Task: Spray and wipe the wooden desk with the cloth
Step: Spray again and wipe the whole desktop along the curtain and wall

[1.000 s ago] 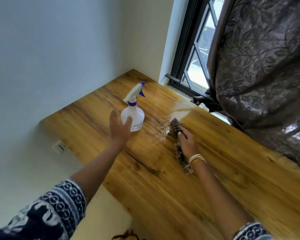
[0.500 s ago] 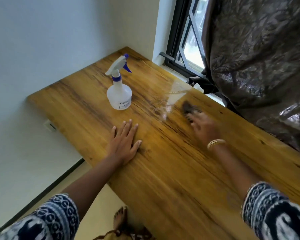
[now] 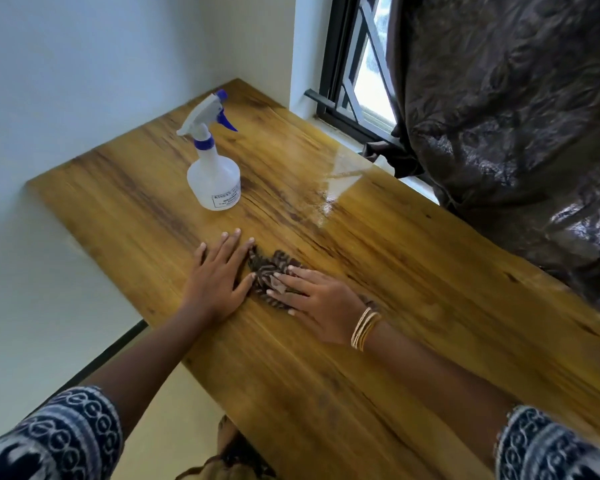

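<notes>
Spray done, bottle point(image 3: 214, 181) parked; right hand point(image 3: 317, 296) flat on cloth point(image 3: 268, 271) mid-wipe, left hand point(image 3: 219, 277) flat on desk point(image 3: 413, 306); wet patch near window remains.

The tabletop point(image 3: 378, 306) is showing honey-yellow wood with dark brown grain streaks. The cloth point(image 3: 271, 271) is wearing brown-and-pale stripes. The spray bottle point(image 3: 213, 178) is looking translucent white, its trigger, nozzle tip and collar blue. The bangles point(image 3: 364, 329) are gleaming gold.
</notes>
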Action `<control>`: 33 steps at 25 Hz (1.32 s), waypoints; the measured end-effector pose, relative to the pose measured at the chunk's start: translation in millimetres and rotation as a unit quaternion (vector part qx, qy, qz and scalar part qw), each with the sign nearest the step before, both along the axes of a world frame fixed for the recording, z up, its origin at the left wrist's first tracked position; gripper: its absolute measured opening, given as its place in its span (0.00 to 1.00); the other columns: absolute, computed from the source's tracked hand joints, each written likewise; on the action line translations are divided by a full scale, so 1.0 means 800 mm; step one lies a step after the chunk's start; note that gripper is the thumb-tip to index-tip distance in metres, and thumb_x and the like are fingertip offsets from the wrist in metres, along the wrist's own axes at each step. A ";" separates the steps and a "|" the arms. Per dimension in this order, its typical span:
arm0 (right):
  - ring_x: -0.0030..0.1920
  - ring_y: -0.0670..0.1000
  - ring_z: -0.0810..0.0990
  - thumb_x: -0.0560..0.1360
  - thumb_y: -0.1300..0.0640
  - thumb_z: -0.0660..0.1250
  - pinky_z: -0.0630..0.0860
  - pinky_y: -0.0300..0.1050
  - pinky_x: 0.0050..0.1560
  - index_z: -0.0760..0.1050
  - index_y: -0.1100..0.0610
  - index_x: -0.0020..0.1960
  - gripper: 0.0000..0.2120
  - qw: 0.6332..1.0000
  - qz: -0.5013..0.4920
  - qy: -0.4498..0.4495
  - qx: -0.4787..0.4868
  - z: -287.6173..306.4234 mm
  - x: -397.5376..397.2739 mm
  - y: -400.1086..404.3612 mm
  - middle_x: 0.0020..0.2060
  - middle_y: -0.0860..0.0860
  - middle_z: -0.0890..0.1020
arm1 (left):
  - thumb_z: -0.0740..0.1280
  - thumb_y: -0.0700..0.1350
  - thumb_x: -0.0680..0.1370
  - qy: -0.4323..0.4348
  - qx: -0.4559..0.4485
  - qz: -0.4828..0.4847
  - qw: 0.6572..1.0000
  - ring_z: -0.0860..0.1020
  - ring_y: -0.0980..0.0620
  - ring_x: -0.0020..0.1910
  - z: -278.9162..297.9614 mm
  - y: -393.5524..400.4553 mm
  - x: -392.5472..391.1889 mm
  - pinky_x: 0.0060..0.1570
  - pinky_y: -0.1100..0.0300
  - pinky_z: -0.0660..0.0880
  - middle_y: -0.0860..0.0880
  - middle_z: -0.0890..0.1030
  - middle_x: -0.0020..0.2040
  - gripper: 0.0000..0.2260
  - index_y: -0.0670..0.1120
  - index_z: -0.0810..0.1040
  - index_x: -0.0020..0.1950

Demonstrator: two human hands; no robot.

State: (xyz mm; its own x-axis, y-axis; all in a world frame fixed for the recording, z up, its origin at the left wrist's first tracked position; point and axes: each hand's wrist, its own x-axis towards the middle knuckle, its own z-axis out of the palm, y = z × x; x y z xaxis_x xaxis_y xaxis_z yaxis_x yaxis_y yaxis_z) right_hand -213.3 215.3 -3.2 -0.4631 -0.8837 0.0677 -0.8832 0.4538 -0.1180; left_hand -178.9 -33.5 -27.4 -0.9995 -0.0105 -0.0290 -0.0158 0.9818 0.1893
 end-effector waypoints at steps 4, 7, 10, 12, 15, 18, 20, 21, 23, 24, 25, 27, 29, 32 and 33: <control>0.63 0.58 0.76 0.78 0.56 0.61 0.75 0.53 0.63 0.72 0.49 0.70 0.20 0.982 -0.173 0.053 -0.053 0.007 -0.148 0.061 0.67 0.55 0.75 | 0.45 0.66 0.78 0.003 0.010 0.009 1.000 0.48 0.52 0.80 0.000 -0.003 -0.003 0.76 0.47 0.48 0.53 0.50 0.81 0.31 0.58 0.50 0.80; 0.66 0.62 0.71 0.76 0.53 0.58 0.69 0.53 0.66 0.72 0.55 0.71 0.24 0.900 -0.430 0.000 -0.071 0.008 -0.239 0.109 0.66 0.61 0.74 | 0.46 0.66 0.78 0.013 0.013 0.013 1.000 0.50 0.52 0.80 0.001 -0.002 -0.002 0.76 0.47 0.49 0.53 0.52 0.81 0.31 0.59 0.52 0.80; 0.62 0.62 0.74 0.78 0.54 0.59 0.72 0.55 0.63 0.71 0.53 0.72 0.22 0.899 -0.432 0.035 -0.067 0.012 -0.211 0.060 0.64 0.62 0.76 | 0.47 0.65 0.78 0.015 0.013 0.007 1.000 0.50 0.52 0.79 0.000 -0.002 -0.001 0.75 0.46 0.50 0.53 0.52 0.81 0.30 0.58 0.52 0.79; 0.62 0.60 0.76 0.79 0.54 0.58 0.75 0.54 0.61 0.70 0.50 0.71 0.21 0.959 -0.274 0.057 -0.047 0.011 -0.130 0.005 0.65 0.60 0.76 | 0.47 0.65 0.78 0.015 0.016 0.009 1.000 0.51 0.52 0.79 -0.001 -0.002 -0.001 0.75 0.46 0.50 0.53 0.53 0.81 0.30 0.58 0.53 0.79; 0.71 0.57 0.69 0.80 0.51 0.55 0.67 0.51 0.70 0.68 0.49 0.73 0.22 1.000 0.018 -0.003 0.000 -0.004 -0.032 -0.025 0.72 0.53 0.71 | 0.47 0.65 0.77 0.025 0.003 0.007 1.000 0.53 0.50 0.79 -0.002 -0.002 -0.002 0.75 0.44 0.52 0.51 0.55 0.80 0.32 0.52 0.60 0.78; 0.69 0.53 0.72 0.80 0.53 0.57 0.73 0.48 0.65 0.68 0.47 0.73 0.22 0.999 -0.026 0.012 -0.040 0.001 -0.125 0.004 0.72 0.50 0.71 | 0.47 0.66 0.78 0.029 0.021 0.010 0.999 0.52 0.52 0.79 -0.001 -0.003 -0.002 0.76 0.45 0.51 0.52 0.54 0.80 0.32 0.55 0.57 0.79; 0.65 0.53 0.75 0.78 0.54 0.59 0.76 0.50 0.62 0.71 0.47 0.71 0.22 0.969 -0.230 0.016 -0.084 0.007 -0.213 0.037 0.70 0.51 0.73 | 0.48 0.66 0.78 0.028 0.027 0.014 0.999 0.51 0.53 0.79 0.001 -0.002 -0.002 0.76 0.45 0.51 0.53 0.54 0.80 0.31 0.57 0.54 0.79; 0.65 0.55 0.74 0.77 0.53 0.59 0.74 0.52 0.63 0.72 0.49 0.71 0.22 0.939 -0.331 0.002 -0.095 0.005 -0.251 0.056 0.68 0.54 0.74 | 0.48 0.66 0.78 0.027 0.025 0.015 0.999 0.51 0.53 0.79 0.001 -0.001 -0.002 0.76 0.45 0.51 0.53 0.54 0.80 0.30 0.58 0.54 0.79; 0.66 0.60 0.72 0.74 0.52 0.58 0.70 0.52 0.67 0.72 0.53 0.71 0.25 0.894 -0.436 -0.031 -0.101 0.001 -0.289 0.068 0.66 0.58 0.75 | 0.49 0.65 0.78 0.027 0.027 0.019 0.999 0.52 0.53 0.79 0.001 0.000 -0.002 0.76 0.46 0.50 0.54 0.54 0.80 0.30 0.58 0.55 0.79; 0.65 0.61 0.72 0.74 0.52 0.59 0.70 0.52 0.67 0.72 0.53 0.71 0.25 0.892 -0.442 -0.020 -0.096 0.001 -0.287 0.058 0.66 0.59 0.75 | 0.49 0.65 0.78 0.025 0.028 0.020 0.999 0.52 0.53 0.79 0.001 0.000 -0.001 0.76 0.46 0.50 0.54 0.55 0.80 0.30 0.58 0.55 0.79; 0.63 0.61 0.74 0.75 0.52 0.60 0.71 0.53 0.65 0.72 0.51 0.71 0.24 0.900 -0.427 -0.004 -0.089 0.005 -0.268 0.042 0.65 0.59 0.76 | 0.49 0.65 0.78 0.024 0.027 0.021 0.999 0.52 0.53 0.79 0.002 0.001 0.000 0.76 0.47 0.49 0.54 0.55 0.80 0.30 0.58 0.55 0.79; 0.62 0.60 0.75 0.77 0.53 0.61 0.75 0.54 0.61 0.71 0.48 0.72 0.22 0.944 -0.322 0.014 -0.074 0.010 -0.194 0.000 0.65 0.58 0.76 | 0.49 0.65 0.78 0.024 0.027 0.020 0.999 0.52 0.53 0.79 0.002 0.000 -0.001 0.76 0.47 0.49 0.54 0.55 0.80 0.30 0.58 0.56 0.79; 0.67 0.58 0.73 0.79 0.51 0.59 0.73 0.55 0.65 0.69 0.48 0.73 0.22 0.989 -0.137 0.004 -0.051 0.002 -0.097 -0.029 0.69 0.57 0.74 | 0.49 0.65 0.78 0.027 0.025 0.017 0.999 0.53 0.52 0.79 0.000 -0.001 -0.002 0.75 0.46 0.50 0.53 0.56 0.80 0.31 0.55 0.58 0.79; 0.73 0.55 0.68 0.81 0.50 0.55 0.67 0.49 0.70 0.66 0.48 0.74 0.22 0.997 0.054 -0.049 -0.019 -0.007 -0.062 -0.029 0.73 0.51 0.69 | 0.48 0.65 0.77 0.031 0.012 0.019 0.999 0.55 0.50 0.79 -0.002 0.000 -0.001 0.76 0.45 0.51 0.49 0.58 0.80 0.32 0.50 0.63 0.77; 0.71 0.55 0.71 0.80 0.50 0.54 0.71 0.48 0.67 0.66 0.47 0.74 0.22 0.998 0.048 -0.036 -0.029 -0.005 -0.096 -0.024 0.73 0.51 0.70 | 0.49 0.65 0.77 0.032 0.016 0.019 0.999 0.54 0.51 0.79 -0.001 -0.001 -0.001 0.76 0.45 0.51 0.50 0.57 0.80 0.32 0.51 0.61 0.78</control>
State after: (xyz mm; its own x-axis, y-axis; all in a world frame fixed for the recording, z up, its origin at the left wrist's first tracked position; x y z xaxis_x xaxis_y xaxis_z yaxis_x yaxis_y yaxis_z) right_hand -289.7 196.3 -6.9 -0.3812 -0.9202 0.0893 -0.9110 0.3574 -0.2059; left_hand -180.0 -33.9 -28.6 -0.9983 -0.0485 0.0330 -0.0400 0.9739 0.2233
